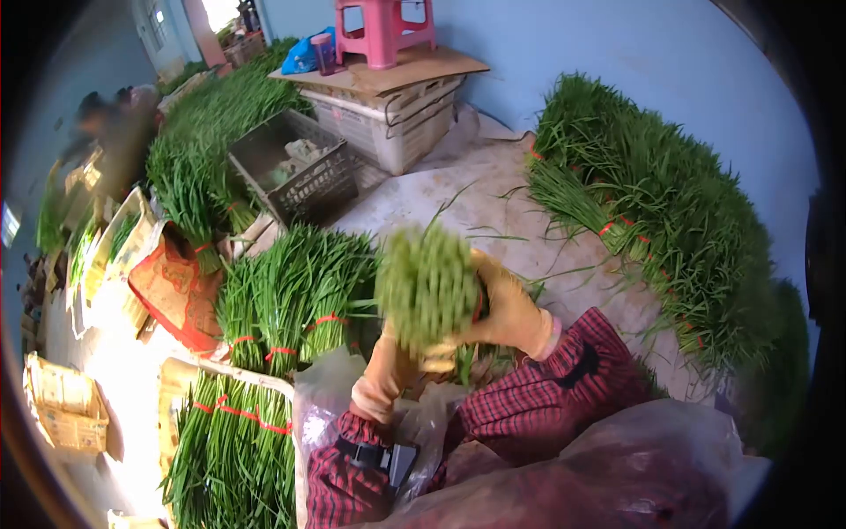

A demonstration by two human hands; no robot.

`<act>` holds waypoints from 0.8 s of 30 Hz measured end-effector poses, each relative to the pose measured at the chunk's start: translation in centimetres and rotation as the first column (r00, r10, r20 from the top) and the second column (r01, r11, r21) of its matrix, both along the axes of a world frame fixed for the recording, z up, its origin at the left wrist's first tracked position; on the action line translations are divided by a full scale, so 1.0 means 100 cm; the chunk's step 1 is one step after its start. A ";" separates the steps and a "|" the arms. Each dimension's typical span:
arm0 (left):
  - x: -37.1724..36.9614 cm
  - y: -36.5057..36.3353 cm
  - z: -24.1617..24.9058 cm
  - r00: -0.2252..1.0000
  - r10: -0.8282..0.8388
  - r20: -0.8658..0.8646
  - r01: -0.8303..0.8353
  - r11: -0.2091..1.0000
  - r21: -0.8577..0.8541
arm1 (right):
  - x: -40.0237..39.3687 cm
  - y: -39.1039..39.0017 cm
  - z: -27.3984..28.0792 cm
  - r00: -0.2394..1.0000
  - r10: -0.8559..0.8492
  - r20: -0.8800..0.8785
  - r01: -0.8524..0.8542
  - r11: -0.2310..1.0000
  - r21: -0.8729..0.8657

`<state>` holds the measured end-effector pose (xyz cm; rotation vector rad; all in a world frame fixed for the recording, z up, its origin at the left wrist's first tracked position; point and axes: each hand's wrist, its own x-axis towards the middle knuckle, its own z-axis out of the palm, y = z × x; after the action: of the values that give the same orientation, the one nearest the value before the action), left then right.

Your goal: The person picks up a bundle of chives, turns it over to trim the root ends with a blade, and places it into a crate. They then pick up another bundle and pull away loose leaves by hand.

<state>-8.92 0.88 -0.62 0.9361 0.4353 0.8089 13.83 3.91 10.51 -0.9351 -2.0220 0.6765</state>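
A thick bunch of garlic chives is held up in front of me, its pale cut ends facing the camera and blurred by motion. My right hand, in a yellowish glove, grips it from the right side. Below it, my left hand is also gloved and closed around the underside; its fingers are partly hidden by the bunch. A sliver of red band shows beside the right hand. Just left of the hands stand several chive bundles tied with red bands.
More tied chives fill a crate at lower left. A chive heap lines the right wall. A dark crate and a pink stool on stacked crates are ahead. Another person works at far left. Clear plastic covers my lap.
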 end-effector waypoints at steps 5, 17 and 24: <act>-0.019 -0.013 0.074 0.792 0.443 -0.420 -0.493 0.870 -0.012 | 0.037 0.025 -0.031 0.764 -0.220 -0.607 -0.214 0.800 -0.560; 0.029 0.004 0.059 0.857 0.392 -0.335 -0.235 0.875 0.422 | -0.009 -0.001 0.003 0.980 0.040 -0.192 -0.113 0.916 -0.386; 0.035 0.003 0.056 0.910 0.409 -0.073 -0.402 0.911 0.095 | -0.017 -0.005 -0.002 0.913 -0.035 -0.406 -0.198 0.832 -0.518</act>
<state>-5.41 1.22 4.94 0.9718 0.6977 1.1713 12.11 3.36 10.34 -0.9273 -1.5201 1.4334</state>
